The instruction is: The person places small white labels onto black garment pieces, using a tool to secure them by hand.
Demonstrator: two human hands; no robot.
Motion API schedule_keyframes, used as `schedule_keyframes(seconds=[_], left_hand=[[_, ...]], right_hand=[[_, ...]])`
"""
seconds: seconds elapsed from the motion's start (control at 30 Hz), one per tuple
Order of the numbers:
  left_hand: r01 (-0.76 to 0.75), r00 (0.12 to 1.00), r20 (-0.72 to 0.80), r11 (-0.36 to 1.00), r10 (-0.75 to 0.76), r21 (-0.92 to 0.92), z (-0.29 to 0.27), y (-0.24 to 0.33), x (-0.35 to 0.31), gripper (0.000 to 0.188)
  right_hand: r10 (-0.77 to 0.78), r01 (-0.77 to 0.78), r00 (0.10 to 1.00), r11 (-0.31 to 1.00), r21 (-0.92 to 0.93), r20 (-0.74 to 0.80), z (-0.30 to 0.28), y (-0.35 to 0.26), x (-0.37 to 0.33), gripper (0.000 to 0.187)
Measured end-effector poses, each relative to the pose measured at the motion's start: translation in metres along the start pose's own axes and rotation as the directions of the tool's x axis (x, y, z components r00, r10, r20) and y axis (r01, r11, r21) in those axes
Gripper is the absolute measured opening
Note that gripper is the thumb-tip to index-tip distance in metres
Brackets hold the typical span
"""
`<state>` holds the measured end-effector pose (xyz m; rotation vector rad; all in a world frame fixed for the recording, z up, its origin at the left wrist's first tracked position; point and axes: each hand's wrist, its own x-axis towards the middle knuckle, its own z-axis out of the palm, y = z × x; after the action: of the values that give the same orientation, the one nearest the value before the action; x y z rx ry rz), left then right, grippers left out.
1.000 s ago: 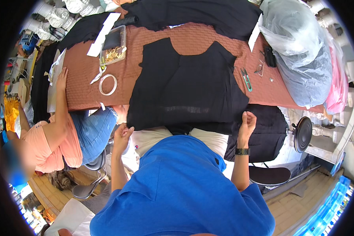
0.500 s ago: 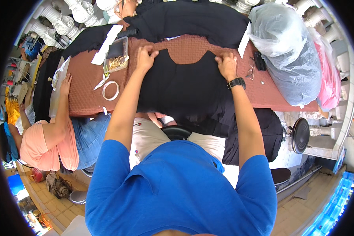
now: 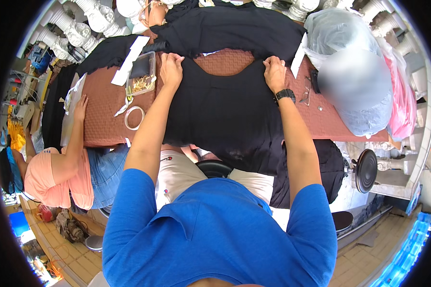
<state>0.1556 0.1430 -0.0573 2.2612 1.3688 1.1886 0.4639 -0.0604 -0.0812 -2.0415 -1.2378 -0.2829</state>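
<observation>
**Uneven pull is our main worry**

In the head view, our left hand [image 3: 172,70] and right hand [image 3: 275,72] each pinch a shoulder corner of the black garment [image 3: 220,105], which lies on the brown tablecloth [image 3: 107,115], its lower end [image 3: 254,158] over the near edge. Unequal pulling could stretch the neckline [image 3: 224,78], we judge; the overhang's weight could drag everything down.

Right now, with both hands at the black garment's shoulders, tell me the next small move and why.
I'd probably draw the black garment slightly farther from the body: the left hand and right hand already hold its shoulders, one each side of the scooped neckline, while its lower part hangs past the near edge of the brown tablecloth.
</observation>
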Motion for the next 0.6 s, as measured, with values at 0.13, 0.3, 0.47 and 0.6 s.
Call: schedule_keyframes(seconds=[0.13,0.3,0.47,0.6], left_hand=[[0.005,0.991,0.132,0.999,-0.011,0.04,0.01,-0.014,-0.014,0.015],[-0.017,0.998,0.064,0.991,0.008,0.129,0.011,-0.005,-0.024,0.023],[-0.316,0.942,0.102,0.948,0.319,-0.044,0.007,0.055,-0.049,0.031],[-0.458,0.776,0.285,0.813,0.563,-0.36,0.023,0.103,-0.094,0.036]], right_hand=[[-0.046,0.041,0.999,0.981,-0.189,-0.025,0.011,-0.005,-0.017,0.009],[-0.169,0.166,0.985,0.981,-0.097,-0.023,0.004,-0.037,-0.027,0.019],[-0.176,0.187,0.98,0.975,-0.118,0.097,0.004,-0.05,-0.053,0.024],[-0.132,0.147,0.981,0.984,-0.097,0.144,0.004,-0.042,-0.053,0.031]])
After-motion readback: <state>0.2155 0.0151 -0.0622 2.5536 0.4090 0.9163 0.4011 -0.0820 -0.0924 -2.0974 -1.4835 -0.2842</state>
